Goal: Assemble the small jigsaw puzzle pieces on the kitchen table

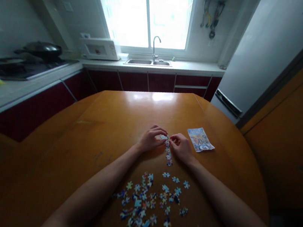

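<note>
A narrow strip of joined puzzle pieces [168, 154] lies on the wooden table, running away from me. At its far end my left hand [153, 138] has its fingers closed on a pale puzzle piece [163, 137]. My right hand [181, 146] touches the strip's far end from the right, its thumb and fingertips pinched together; whatever is between them is too small to make out. Nearer to me, between my forearms, lies a spread of loose puzzle pieces [142, 203] in blue, white, yellow and dark colours.
A creased picture sheet [200, 140] lies right of my right hand on the brown table [128, 114]. Beyond the table are a counter with a sink [147, 63], a microwave [100, 49], a pan [43, 50] on the stove, and a fridge [255, 49].
</note>
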Available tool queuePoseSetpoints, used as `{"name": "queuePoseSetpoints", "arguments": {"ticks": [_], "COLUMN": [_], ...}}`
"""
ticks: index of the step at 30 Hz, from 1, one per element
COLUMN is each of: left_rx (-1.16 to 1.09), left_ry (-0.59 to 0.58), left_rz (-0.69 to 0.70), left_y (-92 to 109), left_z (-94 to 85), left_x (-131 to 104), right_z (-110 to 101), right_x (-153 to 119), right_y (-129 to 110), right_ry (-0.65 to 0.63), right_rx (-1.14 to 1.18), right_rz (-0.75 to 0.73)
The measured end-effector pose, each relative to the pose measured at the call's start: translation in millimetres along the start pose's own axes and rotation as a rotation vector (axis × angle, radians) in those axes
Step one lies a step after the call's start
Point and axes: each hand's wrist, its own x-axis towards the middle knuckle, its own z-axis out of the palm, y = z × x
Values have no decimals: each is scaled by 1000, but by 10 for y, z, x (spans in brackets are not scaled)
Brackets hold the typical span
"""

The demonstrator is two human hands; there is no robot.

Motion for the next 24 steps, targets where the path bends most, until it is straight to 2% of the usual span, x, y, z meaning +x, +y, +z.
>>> {"name": "queuePoseSetpoints", "arguments": {"ticks": [24], "left_rx": [22], "left_ry": [-77], "left_rz": [24], "left_y": [-50], "left_z": [49], "left_x": [-24], "right_z": [-12], "right_x": [-10], "right_y": [-33], "right_ry": [-34], "right_rx": [-2], "right_rz": [-12]}}
